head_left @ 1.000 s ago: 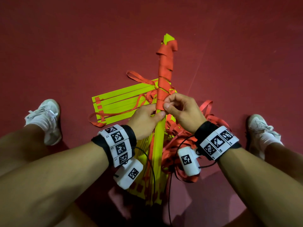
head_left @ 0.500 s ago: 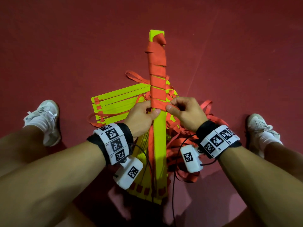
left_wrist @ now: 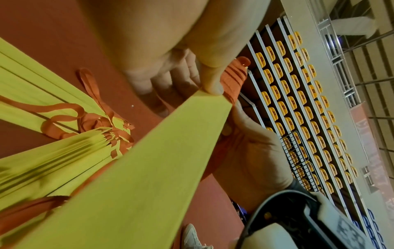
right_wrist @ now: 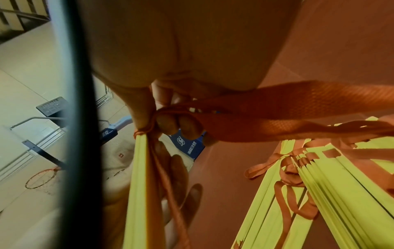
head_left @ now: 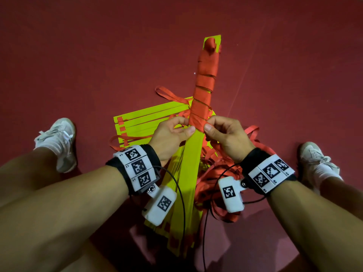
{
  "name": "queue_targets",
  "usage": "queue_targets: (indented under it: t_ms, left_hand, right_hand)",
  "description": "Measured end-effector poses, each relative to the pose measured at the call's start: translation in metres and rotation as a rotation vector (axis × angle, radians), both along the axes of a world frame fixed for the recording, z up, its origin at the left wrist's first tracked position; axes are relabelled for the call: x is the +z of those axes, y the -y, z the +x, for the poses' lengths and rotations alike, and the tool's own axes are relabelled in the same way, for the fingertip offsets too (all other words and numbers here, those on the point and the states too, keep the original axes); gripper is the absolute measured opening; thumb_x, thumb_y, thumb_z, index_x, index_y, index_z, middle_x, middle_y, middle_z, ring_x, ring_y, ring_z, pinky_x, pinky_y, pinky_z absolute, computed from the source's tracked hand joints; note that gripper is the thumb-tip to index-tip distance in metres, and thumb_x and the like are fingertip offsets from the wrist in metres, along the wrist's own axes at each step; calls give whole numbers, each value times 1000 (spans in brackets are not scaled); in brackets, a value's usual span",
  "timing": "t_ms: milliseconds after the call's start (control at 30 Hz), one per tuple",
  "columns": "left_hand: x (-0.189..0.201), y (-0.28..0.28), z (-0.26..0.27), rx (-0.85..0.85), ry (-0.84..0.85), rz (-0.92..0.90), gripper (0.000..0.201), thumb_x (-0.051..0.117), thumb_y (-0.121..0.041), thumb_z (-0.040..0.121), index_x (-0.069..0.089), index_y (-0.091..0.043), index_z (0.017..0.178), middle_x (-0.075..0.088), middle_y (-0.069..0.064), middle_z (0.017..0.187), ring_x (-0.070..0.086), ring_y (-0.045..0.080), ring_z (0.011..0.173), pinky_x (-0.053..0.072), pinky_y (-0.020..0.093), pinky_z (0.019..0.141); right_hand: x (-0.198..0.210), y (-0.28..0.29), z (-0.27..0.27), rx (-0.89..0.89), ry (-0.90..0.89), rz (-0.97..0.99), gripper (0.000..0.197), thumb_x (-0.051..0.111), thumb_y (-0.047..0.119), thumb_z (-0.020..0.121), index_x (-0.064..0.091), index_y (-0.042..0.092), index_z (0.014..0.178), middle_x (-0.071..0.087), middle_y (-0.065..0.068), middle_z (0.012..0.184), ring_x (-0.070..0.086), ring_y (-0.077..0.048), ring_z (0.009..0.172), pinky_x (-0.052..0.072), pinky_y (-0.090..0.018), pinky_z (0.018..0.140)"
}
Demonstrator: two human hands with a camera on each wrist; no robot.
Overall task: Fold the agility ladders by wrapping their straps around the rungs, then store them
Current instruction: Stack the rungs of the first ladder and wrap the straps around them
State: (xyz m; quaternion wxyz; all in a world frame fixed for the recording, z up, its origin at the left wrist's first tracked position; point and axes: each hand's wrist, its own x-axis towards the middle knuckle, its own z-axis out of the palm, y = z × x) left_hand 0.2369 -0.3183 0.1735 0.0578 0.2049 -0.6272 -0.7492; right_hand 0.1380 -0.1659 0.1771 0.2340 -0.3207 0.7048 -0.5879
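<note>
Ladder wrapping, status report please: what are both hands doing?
Left hand grips rung bundle at wrap edge. Right hand pinches red strap there. Far half wrapped, near half bare. Loose strap pile beside.

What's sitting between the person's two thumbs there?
In the head view, the yellow rung bundle runs between the left hand and right hand, and the last turn of the orange strap wrap sits right at the thumbs.

1. The blue padded base (right_wrist: 187,143) seen from the right wrist carries a round white logo and a line of white characters, too small to read.
2. The white wristband panels (head_left: 137,165) show only square black-and-white coded markers, no words.
</note>
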Motion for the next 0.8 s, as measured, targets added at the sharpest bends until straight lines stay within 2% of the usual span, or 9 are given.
queue_targets:
  t_ms: [133, 233, 333, 400, 500, 567, 667, 733, 800]
  left_hand:
    - [6, -3, 1, 6, 8, 6, 7, 62, -7, 98, 66, -8, 104, 74, 18, 96, 71, 23, 80, 59, 38, 79]
    - [7, -9, 2, -6, -5, -39, 16, 57, -8, 101, 71, -12, 106, 74, 21, 93, 73, 33, 81, 60, 54, 84]
    - [8, -13, 2, -40, 4, -83, 25, 55, -5, 97, 75, -19, 103, 73, 23, 90, 73, 32, 79, 60, 51, 85]
    - [10, -16, 2, -81, -3, -114, 23, 64, -10, 84, 76, -24, 99, 73, 12, 85, 71, 27, 83, 57, 45, 86]
    - [10, -20, 4, -129, 1, -210, 24, 74, -18, 74, 74, -32, 94, 73, -6, 89, 70, 19, 90, 57, 52, 92]
    - [8, -21, 5, -111, 8, -218, 23, 72, -20, 74, 75, -35, 91, 74, -3, 88, 68, 19, 85, 58, 54, 88]
    - [6, -20, 4, -72, -1, -203, 21, 70, -14, 83, 77, -30, 94, 75, 14, 94, 64, 16, 73, 53, 26, 61]
    - [4, -18, 3, -39, -20, -185, 27, 63, 4, 92, 75, -19, 98, 73, 9, 92, 61, 3, 61, 42, 11, 51]
    - [4, -18, 3, -24, -45, -165, 33, 59, 11, 92, 73, -19, 96, 72, 0, 88, 60, -2, 60, 43, 10, 52]
  right_hand:
    - [0, 2, 5, 19, 69, -83, 18, 57, 17, 96, 56, 8, 81, 52, -14, 69, 48, -3, 49, 38, -14, 49]
    - [-1, 4, 10, 11, 103, -111, 15, 58, 15, 94, 54, 5, 83, 57, -16, 72, 57, -13, 55, 49, -23, 55]
    - [-1, 6, 13, -21, 86, -90, 16, 59, 10, 97, 57, 7, 81, 59, -12, 67, 58, -16, 55, 51, -27, 55]
    - [-1, 6, 12, -48, 46, -80, 17, 58, 7, 98, 59, 8, 80, 59, -9, 64, 57, -14, 54, 49, -25, 54]
    - [1, 6, 11, -56, -9, -67, 18, 63, 11, 95, 61, 11, 78, 56, -2, 61, 47, -3, 50, 38, -16, 49]
    - [1, 6, 9, -53, -9, -57, 18, 62, 8, 96, 61, 10, 77, 54, 10, 58, 43, 3, 47, 34, -11, 48]
    - [2, 4, 7, -14, -11, -47, 9, 64, 11, 93, 65, 5, 86, 59, 4, 67, 50, 2, 58, 39, -12, 59]
    - [3, 3, 6, -8, 11, -15, 8, 64, 9, 92, 66, 2, 89, 61, 4, 66, 52, 1, 57, 40, -11, 58]
    - [2, 3, 3, -34, -23, 64, 11, 65, 5, 94, 65, 5, 83, 58, 15, 55, 48, 3, 48, 35, -8, 52]
